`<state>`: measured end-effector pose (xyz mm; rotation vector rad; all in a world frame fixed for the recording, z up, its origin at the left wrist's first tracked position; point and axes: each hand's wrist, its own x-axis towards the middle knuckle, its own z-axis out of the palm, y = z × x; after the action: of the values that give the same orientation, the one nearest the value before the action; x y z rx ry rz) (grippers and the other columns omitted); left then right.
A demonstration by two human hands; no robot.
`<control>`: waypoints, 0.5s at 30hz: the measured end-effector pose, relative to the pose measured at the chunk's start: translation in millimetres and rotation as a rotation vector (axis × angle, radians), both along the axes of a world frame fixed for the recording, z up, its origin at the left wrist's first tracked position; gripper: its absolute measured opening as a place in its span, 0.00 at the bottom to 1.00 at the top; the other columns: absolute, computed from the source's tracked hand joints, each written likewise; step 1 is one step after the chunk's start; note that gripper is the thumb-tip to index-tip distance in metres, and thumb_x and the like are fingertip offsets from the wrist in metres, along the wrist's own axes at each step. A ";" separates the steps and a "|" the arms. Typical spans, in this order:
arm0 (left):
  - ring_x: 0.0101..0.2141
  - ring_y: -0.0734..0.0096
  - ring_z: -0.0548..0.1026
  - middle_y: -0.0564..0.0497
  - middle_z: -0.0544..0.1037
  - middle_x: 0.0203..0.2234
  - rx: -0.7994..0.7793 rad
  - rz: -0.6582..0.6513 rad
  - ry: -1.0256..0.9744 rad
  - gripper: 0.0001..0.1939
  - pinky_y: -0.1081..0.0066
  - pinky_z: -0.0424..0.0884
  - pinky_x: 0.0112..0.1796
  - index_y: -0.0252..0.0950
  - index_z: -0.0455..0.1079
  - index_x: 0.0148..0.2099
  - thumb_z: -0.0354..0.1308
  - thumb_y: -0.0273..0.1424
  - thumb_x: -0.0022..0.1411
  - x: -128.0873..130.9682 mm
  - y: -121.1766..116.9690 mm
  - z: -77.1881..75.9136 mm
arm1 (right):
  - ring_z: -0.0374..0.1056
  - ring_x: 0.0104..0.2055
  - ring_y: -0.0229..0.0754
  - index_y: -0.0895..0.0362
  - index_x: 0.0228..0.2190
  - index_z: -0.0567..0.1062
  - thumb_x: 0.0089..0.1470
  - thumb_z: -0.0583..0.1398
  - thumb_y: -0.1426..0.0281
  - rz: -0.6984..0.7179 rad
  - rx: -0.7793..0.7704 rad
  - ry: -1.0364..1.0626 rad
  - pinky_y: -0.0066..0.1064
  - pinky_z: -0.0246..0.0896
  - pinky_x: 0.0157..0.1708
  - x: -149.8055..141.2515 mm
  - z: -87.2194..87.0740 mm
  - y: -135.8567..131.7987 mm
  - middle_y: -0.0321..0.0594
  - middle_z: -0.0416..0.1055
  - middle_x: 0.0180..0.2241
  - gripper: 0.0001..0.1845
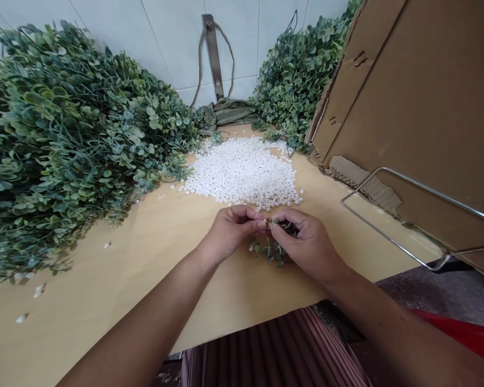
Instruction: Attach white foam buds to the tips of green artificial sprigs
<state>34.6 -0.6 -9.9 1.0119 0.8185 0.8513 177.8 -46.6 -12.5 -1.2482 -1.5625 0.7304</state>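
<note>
Over the middle of the table, my right hand [306, 236] is closed in a pinch on an artificial leaf sprig [272, 251], whose small green leaves hang below the fingers. Thumb and forefinger of my left hand [236, 228] are pressed together where they meet the sprig's stem end; what is between them is too small and hidden to make out. Just beyond both hands spreads a heap of small white plastic bead-like pieces [242, 169].
Artificial greenery is piled at the left [76, 129] and at the back right [298, 75]. A cardboard box [419, 107] stands at the right, with a bent metal wire frame [403, 236] before it. Stray white pieces [22, 318] lie at the left.
</note>
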 end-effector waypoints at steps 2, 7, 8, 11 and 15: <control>0.20 0.78 0.72 0.55 0.75 0.17 0.010 0.011 0.007 0.15 0.74 0.70 0.27 0.32 0.72 0.23 0.72 0.34 0.32 0.9 -0.6 -0.8 | 0.67 0.30 0.39 0.57 0.24 0.70 0.50 0.55 0.74 -0.005 0.002 -0.005 0.30 0.62 0.31 0.7 -0.5 -0.5 0.38 0.70 0.25 0.06; 0.19 0.78 0.71 0.54 0.75 0.17 0.014 0.036 0.039 0.16 0.75 0.68 0.23 0.33 0.72 0.23 0.71 0.36 0.32 3.7 -0.5 -0.4 | 0.67 0.29 0.39 0.57 0.23 0.70 0.50 0.54 0.74 -0.002 0.038 -0.022 0.29 0.62 0.31 0.9 -0.8 0.5 0.38 0.69 0.25 0.07; 0.19 0.78 0.71 0.54 0.75 0.16 0.006 0.036 0.032 0.16 0.75 0.68 0.23 0.33 0.72 0.23 0.71 0.37 0.31 4.2 -0.3 -0.2 | 0.67 0.29 0.40 0.57 0.23 0.70 0.50 0.55 0.74 -0.001 0.043 -0.028 0.29 0.62 0.30 0.5 -0.5 1.5 0.39 0.70 0.25 0.07; 0.19 0.77 0.71 0.54 0.74 0.16 -0.009 0.023 -0.001 0.18 0.74 0.68 0.24 0.33 0.72 0.21 0.72 0.38 0.29 5.9 -0.8 -1.5 | 0.68 0.29 0.41 0.56 0.24 0.71 0.50 0.55 0.72 -0.012 0.058 -0.050 0.29 0.63 0.28 2.2 -0.7 2.9 0.39 0.72 0.26 0.06; 0.20 0.77 0.70 0.53 0.74 0.18 0.020 0.020 -0.028 0.20 0.72 0.70 0.29 0.32 0.72 0.22 0.71 0.41 0.27 10.2 1.0 -10.6 | 0.70 0.27 0.44 0.52 0.29 0.75 0.48 0.59 0.69 -0.029 0.078 -0.040 0.31 0.65 0.24 19.8 -18.7 0.2 0.38 0.74 0.26 0.05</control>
<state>44.8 0.4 -20.5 1.0087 0.7989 0.8908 197.6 -46.4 -31.2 -1.2323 -1.5872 0.6230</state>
